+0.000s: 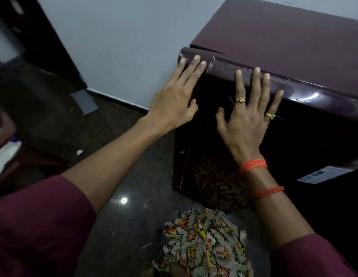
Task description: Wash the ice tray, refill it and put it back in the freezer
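Sleeve (34, 226); L hand (174, 104), R hand (246, 116) flat on fridge door (314, 90) top, L-R.

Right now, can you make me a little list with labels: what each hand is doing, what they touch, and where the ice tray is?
left hand: flat, fingers straight, pressing on the door's top edge
right hand: flat, fingers spread, pressing on the same edge; two rings
door: dark maroon, shiny; cannot tell if fully closed
ice tray: not in view
floor: dark, speckled
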{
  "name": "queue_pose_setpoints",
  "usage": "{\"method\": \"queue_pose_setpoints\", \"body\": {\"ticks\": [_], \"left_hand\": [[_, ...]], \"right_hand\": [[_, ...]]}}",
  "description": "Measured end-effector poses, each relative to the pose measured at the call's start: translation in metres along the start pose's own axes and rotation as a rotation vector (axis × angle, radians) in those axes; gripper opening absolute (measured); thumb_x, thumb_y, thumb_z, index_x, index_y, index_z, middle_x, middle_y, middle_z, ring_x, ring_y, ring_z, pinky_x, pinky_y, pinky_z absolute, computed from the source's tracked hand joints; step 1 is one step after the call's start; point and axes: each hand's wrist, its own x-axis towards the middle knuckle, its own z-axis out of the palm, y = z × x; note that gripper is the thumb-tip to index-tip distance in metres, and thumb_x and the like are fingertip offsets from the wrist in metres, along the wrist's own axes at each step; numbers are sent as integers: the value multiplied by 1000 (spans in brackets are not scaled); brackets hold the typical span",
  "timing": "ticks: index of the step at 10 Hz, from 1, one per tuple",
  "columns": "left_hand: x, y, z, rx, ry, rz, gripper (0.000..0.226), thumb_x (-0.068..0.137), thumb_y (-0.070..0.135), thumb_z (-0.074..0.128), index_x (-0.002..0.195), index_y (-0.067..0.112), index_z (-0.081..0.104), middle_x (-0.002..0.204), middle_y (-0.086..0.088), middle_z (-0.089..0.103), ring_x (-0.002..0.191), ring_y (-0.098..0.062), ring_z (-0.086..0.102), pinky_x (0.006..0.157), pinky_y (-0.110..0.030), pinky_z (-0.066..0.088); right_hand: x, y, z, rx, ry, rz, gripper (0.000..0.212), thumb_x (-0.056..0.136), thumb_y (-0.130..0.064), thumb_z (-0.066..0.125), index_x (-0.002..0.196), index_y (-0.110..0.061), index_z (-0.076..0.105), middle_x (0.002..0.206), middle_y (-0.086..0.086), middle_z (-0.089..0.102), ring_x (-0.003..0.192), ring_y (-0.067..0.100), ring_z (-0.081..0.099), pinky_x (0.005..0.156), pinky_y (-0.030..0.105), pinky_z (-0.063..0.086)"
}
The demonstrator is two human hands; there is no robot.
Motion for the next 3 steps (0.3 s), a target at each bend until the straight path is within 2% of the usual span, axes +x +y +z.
{"method": "queue_pose_setpoints", "body": {"ticks": [1, 2, 3], "left_hand": [[-12, -4, -6, 3, -37, -70, 84, 93, 25, 59, 165, 18, 17, 172, -2, 14, 158, -25, 15, 110, -44, 47], [-38, -16, -18, 26, -30, -137, 79, 95, 29, 56, 164, 15, 20, 170, -9, 22, 157, -29, 20, 123, -46, 32], [-80, -35, -26, 67, 33, -241, 73, 97, 33, 55, 162, 13, 27, 167, -11, 30, 155, -30, 26, 125, -44, 28]], "right_hand": [[-1, -1, -1, 92, -3, 3, 79, 87, -43, 53, 158, -25, 24, 167, 13, 11, 155, 31, 5, 122, 60, 0], [-10, -10, -3, 203, 11, -42, 71, 89, -41, 55, 154, -24, 35, 166, 15, 14, 154, 31, 8, 122, 61, 1], [-29, -25, 1, 281, -1, -138, 66, 89, -37, 57, 152, -24, 40, 165, 15, 16, 154, 30, 10, 122, 60, 2]]}}
